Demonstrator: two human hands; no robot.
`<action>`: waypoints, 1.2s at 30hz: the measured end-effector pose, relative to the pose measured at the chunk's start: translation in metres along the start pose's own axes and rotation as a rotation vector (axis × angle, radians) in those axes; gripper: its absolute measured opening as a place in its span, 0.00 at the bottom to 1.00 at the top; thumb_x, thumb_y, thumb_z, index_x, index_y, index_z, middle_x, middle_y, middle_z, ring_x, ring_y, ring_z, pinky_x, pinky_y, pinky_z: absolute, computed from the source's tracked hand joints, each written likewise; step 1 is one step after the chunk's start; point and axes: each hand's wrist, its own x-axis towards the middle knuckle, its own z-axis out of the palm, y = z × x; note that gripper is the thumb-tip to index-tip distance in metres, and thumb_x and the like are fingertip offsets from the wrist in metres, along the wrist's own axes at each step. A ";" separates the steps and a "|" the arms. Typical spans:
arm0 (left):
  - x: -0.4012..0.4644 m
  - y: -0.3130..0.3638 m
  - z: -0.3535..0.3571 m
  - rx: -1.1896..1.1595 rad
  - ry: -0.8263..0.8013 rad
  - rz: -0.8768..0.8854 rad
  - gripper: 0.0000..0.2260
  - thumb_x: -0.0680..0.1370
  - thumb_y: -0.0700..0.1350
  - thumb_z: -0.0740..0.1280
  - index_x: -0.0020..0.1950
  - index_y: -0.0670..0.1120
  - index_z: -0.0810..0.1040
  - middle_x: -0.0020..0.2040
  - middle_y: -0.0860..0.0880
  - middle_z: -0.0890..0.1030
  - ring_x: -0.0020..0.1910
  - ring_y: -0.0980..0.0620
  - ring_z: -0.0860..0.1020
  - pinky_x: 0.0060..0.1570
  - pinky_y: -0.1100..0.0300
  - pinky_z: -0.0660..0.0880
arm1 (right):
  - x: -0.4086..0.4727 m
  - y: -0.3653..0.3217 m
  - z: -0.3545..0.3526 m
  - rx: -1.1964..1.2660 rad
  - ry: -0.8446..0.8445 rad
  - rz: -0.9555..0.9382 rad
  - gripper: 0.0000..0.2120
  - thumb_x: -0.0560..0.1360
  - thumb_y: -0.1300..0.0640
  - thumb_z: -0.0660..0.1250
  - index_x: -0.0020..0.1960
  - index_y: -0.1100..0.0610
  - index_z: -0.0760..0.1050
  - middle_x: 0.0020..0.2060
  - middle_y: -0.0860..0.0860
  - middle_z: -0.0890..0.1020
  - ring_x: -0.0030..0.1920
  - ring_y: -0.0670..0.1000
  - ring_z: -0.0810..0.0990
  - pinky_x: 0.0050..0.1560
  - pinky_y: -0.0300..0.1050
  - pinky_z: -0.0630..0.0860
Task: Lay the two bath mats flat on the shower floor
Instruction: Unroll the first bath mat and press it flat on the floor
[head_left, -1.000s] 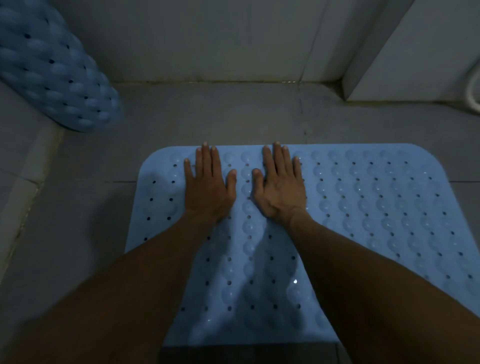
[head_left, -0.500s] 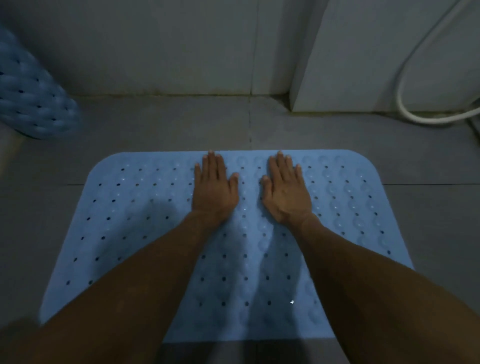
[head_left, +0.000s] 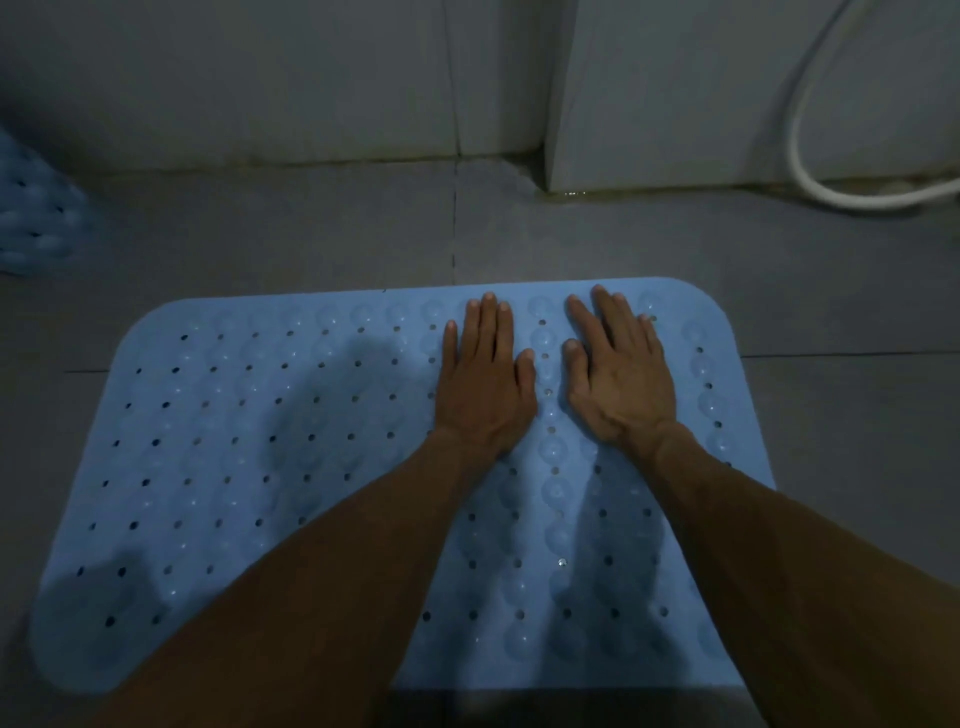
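Blue bath mat (head_left: 270, 467) lies spread on the grey shower floor (head_left: 311, 234). Left hand (head_left: 483, 384) and right hand (head_left: 621, 379) press it near its far right edge, fingers straight, gripping nothing. Looks soft, floppy, rubbery; likely best lifted by a corner. Second mat (head_left: 31, 218) sits bunched at far left.

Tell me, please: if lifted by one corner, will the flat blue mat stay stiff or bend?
The mat would probably droop: it looks thin and hugs the floor. The second mat already curves. Its many holes suggest it is light.
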 end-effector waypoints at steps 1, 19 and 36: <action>0.001 0.001 0.000 -0.011 -0.002 -0.010 0.29 0.81 0.54 0.41 0.80 0.42 0.49 0.80 0.44 0.49 0.79 0.47 0.46 0.77 0.46 0.43 | 0.001 -0.001 -0.001 -0.003 -0.002 -0.007 0.28 0.83 0.43 0.45 0.81 0.48 0.49 0.81 0.50 0.49 0.80 0.49 0.45 0.79 0.49 0.39; 0.002 0.005 -0.005 0.016 -0.053 -0.040 0.28 0.83 0.52 0.46 0.79 0.39 0.51 0.80 0.41 0.50 0.79 0.45 0.47 0.77 0.43 0.47 | 0.002 0.001 0.000 -0.074 -0.080 -0.044 0.30 0.82 0.46 0.46 0.81 0.53 0.44 0.81 0.55 0.45 0.80 0.52 0.40 0.79 0.54 0.42; -0.002 0.002 -0.001 -0.071 -0.011 -0.020 0.28 0.82 0.51 0.48 0.79 0.38 0.52 0.80 0.41 0.51 0.79 0.45 0.48 0.77 0.45 0.46 | 0.000 0.000 0.000 -0.116 -0.060 -0.049 0.30 0.83 0.44 0.44 0.81 0.50 0.42 0.81 0.53 0.43 0.80 0.51 0.40 0.79 0.52 0.39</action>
